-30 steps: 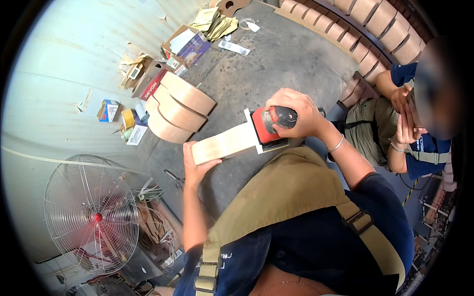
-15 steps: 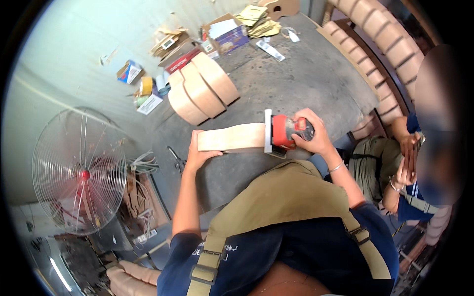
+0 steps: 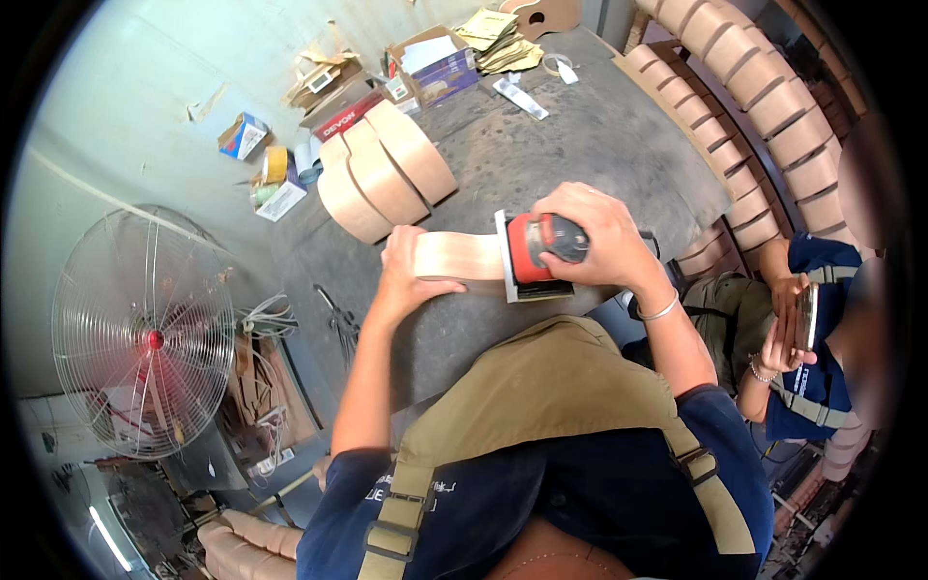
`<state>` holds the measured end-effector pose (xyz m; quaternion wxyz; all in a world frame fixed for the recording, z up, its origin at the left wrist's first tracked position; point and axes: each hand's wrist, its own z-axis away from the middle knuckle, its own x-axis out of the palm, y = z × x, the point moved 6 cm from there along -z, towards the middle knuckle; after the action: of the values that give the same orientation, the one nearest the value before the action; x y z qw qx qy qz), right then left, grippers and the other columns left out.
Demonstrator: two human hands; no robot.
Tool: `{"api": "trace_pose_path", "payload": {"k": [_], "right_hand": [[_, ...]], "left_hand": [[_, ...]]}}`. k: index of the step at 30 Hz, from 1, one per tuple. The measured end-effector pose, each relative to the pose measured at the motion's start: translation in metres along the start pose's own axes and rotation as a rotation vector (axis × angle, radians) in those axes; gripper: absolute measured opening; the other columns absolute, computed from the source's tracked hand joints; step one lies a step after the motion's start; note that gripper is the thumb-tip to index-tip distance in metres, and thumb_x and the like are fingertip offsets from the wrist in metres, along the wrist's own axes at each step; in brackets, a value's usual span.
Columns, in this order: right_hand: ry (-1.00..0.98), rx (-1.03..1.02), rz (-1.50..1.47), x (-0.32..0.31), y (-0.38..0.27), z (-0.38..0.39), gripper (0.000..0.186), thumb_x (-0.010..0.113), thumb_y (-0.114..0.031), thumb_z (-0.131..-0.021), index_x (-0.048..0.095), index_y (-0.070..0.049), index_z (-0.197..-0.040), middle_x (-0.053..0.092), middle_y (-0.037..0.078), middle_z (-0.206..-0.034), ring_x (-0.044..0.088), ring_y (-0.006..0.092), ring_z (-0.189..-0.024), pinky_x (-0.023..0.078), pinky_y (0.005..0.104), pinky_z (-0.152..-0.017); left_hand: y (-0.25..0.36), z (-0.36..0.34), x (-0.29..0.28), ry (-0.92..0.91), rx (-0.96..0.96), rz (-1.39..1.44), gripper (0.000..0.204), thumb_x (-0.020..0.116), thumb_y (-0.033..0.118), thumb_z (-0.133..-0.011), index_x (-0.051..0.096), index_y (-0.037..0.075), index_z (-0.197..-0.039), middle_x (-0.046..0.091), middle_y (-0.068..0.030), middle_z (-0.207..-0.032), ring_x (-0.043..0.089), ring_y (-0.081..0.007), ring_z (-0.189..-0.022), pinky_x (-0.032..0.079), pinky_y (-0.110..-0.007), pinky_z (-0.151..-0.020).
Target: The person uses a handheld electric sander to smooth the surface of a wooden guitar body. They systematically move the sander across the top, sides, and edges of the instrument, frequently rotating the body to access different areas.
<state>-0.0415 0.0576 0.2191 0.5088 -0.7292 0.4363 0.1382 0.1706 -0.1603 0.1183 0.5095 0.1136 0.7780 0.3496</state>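
My left hand [image 3: 398, 275] grips the left end of a pale wooden body with curved sides [image 3: 459, 257], held above the dark tabletop. Its thumb lies along the near edge, the fingers over the far side. In my right hand [image 3: 607, 237] is a red and black power sander [image 3: 530, 247], the fingers wrapped round its black rear. The sander's flat pad stands on edge against the right part of the wooden body and hides that end. Just beyond my left hand, several similar curved wooden bodies [image 3: 372, 174] stand side by side.
Small boxes [image 3: 447, 72], yellow sheets [image 3: 498, 41] and a white tube [image 3: 522, 99] lie along the back of the dark table [image 3: 580, 126]. A large wire-caged fan [image 3: 145, 333] stands left. On the right, another person's hands [image 3: 788, 333] hold a phone, near racks of wooden bodies [image 3: 773, 106].
My right hand and the sander have moved left along the wooden body, covering more of it. My left hand has shifted slightly right and farther away. The other person's phone shows more.
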Motion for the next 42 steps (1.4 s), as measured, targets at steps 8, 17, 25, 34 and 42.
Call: {"api": "trace_pose_path", "payload": {"k": [8, 17, 25, 34, 42], "right_hand": [[0.24, 0.358, -0.325, 0.075, 0.105, 0.103, 0.042, 0.088, -0.015, -0.084, 0.066, -0.007, -0.118, 0.07, 0.008, -0.108, 0.069, 0.0224, -0.101, 0.054, 0.0354, -0.094], [0.318, 0.719, -0.207, 0.077, 0.123, 0.128, 0.049, 0.096, -0.021, -0.079, 0.065, -0.008, -0.115, 0.071, 0.008, -0.108, 0.069, 0.0202, -0.103, 0.056, 0.0375, -0.096], [0.44, 0.823, 0.1, -0.005, 0.091, 0.158, 0.06, 0.098, -0.016, -0.068, 0.064, -0.007, -0.117, 0.069, 0.013, -0.116, 0.069, 0.0323, -0.112, 0.054, 0.043, -0.101], [0.506, 0.738, 0.351, -0.031, 0.061, 0.185, 0.058, 0.096, -0.013, -0.067, 0.063, -0.007, -0.114, 0.066, 0.014, -0.116, 0.066, 0.0372, -0.113, 0.053, 0.0465, -0.102], [0.477, 0.757, 0.294, -0.02, 0.062, 0.197, 0.059, 0.095, -0.012, -0.068, 0.062, -0.006, -0.116, 0.065, 0.015, -0.116, 0.066, 0.0373, -0.114, 0.053, 0.0464, -0.102]], "left_hand": [[-0.118, 0.088, -0.002, 0.065, -0.364, 0.281, 0.093, 0.112, 0.026, -0.06, 0.051, 0.008, -0.129, 0.069, -0.0098, -0.12, 0.067, -0.0244, -0.115, 0.055, -0.041, -0.103], [-0.016, 0.027, -0.002, -0.034, 0.025, -0.246, 0.103, 0.103, 0.046, -0.065, 0.054, 0.008, -0.147, 0.065, -0.0203, -0.132, 0.065, -0.041, -0.122, 0.051, -0.051, -0.108], [0.027, -0.059, 0.041, 0.148, -0.307, -0.311, 0.094, 0.076, 0.062, -0.095, 0.045, 0.011, -0.168, 0.054, -0.0279, -0.156, 0.05, -0.0498, -0.146, 0.043, -0.059, -0.118], [0.026, -0.09, 0.066, -0.854, 0.245, -0.181, 0.156, 0.109, 0.039, -0.053, 0.017, 0.026, -0.177, 0.021, -0.0337, -0.176, 0.015, -0.0576, -0.165, 0.024, -0.06, -0.134], [0.024, -0.079, 0.04, -0.59, 0.696, -0.549, 0.058, 0.069, 0.002, -0.095, 0.053, 0.015, -0.15, 0.035, -0.0143, -0.179, 0.033, -0.0341, -0.167, 0.031, -0.057, -0.135]]}}
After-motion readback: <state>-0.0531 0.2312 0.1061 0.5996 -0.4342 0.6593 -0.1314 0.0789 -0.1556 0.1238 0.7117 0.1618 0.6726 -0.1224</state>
